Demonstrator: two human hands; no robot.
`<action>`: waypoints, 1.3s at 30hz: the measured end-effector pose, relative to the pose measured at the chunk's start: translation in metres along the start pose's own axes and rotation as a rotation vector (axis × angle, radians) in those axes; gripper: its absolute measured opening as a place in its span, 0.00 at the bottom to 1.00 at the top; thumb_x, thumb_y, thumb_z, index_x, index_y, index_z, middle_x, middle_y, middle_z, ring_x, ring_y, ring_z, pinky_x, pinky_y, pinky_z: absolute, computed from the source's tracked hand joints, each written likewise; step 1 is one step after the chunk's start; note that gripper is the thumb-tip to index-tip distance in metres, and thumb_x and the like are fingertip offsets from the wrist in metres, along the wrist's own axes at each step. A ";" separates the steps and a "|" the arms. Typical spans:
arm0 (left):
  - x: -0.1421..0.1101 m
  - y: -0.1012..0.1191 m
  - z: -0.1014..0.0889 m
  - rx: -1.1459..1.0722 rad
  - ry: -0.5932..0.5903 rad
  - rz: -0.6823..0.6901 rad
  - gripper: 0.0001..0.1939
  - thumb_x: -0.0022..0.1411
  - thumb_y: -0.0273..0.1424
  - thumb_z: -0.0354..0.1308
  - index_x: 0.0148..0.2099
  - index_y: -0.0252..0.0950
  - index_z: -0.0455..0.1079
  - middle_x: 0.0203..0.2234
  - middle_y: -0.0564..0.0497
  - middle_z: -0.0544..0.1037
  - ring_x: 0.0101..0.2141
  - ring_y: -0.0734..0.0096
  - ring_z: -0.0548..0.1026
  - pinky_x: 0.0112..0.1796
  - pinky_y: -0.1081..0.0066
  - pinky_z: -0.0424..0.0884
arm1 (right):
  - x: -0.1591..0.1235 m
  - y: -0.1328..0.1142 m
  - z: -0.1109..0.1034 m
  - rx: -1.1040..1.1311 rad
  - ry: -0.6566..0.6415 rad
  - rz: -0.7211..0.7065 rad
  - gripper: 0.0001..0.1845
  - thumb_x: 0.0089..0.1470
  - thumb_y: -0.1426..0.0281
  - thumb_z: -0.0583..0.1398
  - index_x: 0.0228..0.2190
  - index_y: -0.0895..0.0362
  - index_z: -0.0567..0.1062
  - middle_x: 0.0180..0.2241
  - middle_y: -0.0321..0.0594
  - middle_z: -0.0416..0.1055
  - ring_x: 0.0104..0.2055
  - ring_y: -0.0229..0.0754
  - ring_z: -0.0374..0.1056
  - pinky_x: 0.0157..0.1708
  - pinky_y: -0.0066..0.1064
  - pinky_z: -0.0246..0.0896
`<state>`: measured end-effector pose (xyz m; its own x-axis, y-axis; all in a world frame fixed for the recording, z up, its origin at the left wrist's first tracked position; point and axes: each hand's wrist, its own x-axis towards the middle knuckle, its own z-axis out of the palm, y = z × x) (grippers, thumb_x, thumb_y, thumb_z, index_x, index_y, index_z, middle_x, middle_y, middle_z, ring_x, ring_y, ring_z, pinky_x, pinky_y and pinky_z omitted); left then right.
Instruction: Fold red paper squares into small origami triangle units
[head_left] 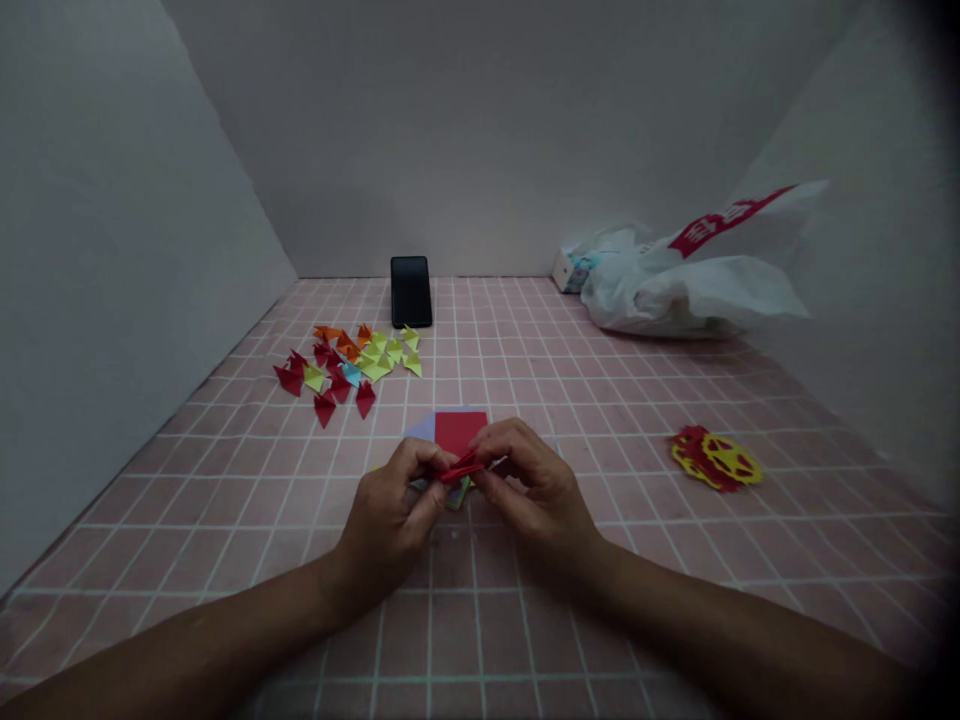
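A small folded piece of red paper [462, 468] is pinched between my two hands, above the middle of the tiled-pattern surface. My left hand [399, 500] grips its left end between thumb and fingers. On the other end, the thumb and fingertips of my right hand [534, 480] are closed. Just behind and below lies a stack of coloured paper squares, with a red sheet [460, 430] on top and a lilac sheet [421, 428] showing at the left. My hands hide part of the stack.
Several small folded paper birds [346, 368] in red, orange, yellow and blue lie at the left. A black phone [411, 291] leans at the back. Red and yellow cut-out discs [718, 460] lie right. A white plastic bag [675, 290] and a box [568, 271] sit at the back right.
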<state>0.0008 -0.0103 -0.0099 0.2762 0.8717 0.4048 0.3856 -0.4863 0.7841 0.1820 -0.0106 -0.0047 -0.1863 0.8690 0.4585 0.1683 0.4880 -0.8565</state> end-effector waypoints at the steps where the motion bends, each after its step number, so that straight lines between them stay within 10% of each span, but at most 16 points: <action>1: 0.000 0.000 -0.001 0.026 0.012 0.030 0.09 0.61 0.21 0.54 0.42 0.39 0.67 0.34 0.52 0.78 0.35 0.70 0.79 0.37 0.71 0.74 | 0.000 0.000 0.000 0.001 0.006 -0.015 0.09 0.56 0.81 0.58 0.34 0.54 0.71 0.35 0.37 0.68 0.39 0.40 0.65 0.37 0.33 0.61; 19: 0.003 0.002 -0.002 0.027 -0.009 0.160 0.06 0.61 0.20 0.55 0.36 0.36 0.69 0.31 0.49 0.78 0.32 0.70 0.78 0.34 0.72 0.72 | -0.003 -0.001 0.000 -0.008 -0.025 0.102 0.05 0.56 0.78 0.60 0.32 0.55 0.72 0.29 0.33 0.70 0.30 0.35 0.66 0.31 0.29 0.61; 31: 0.007 0.007 -0.001 -0.481 -0.075 -0.340 0.03 0.59 0.28 0.59 0.33 0.34 0.69 0.24 0.53 0.76 0.25 0.73 0.76 0.27 0.74 0.74 | -0.002 -0.004 -0.004 -0.165 -0.064 -0.105 0.09 0.57 0.82 0.58 0.32 0.56 0.70 0.28 0.34 0.67 0.30 0.36 0.64 0.32 0.29 0.58; 39: 0.005 0.004 -0.001 -0.225 -0.064 -0.134 0.03 0.61 0.24 0.57 0.35 0.34 0.71 0.29 0.49 0.78 0.29 0.71 0.76 0.33 0.70 0.73 | -0.001 -0.004 -0.003 -0.178 -0.040 -0.117 0.08 0.56 0.82 0.59 0.33 0.56 0.71 0.29 0.34 0.68 0.31 0.36 0.65 0.32 0.29 0.59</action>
<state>0.0030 -0.0077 -0.0041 0.2933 0.9183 0.2657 0.2193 -0.3352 0.9163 0.1847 -0.0134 -0.0011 -0.2526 0.8033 0.5394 0.3110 0.5953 -0.7409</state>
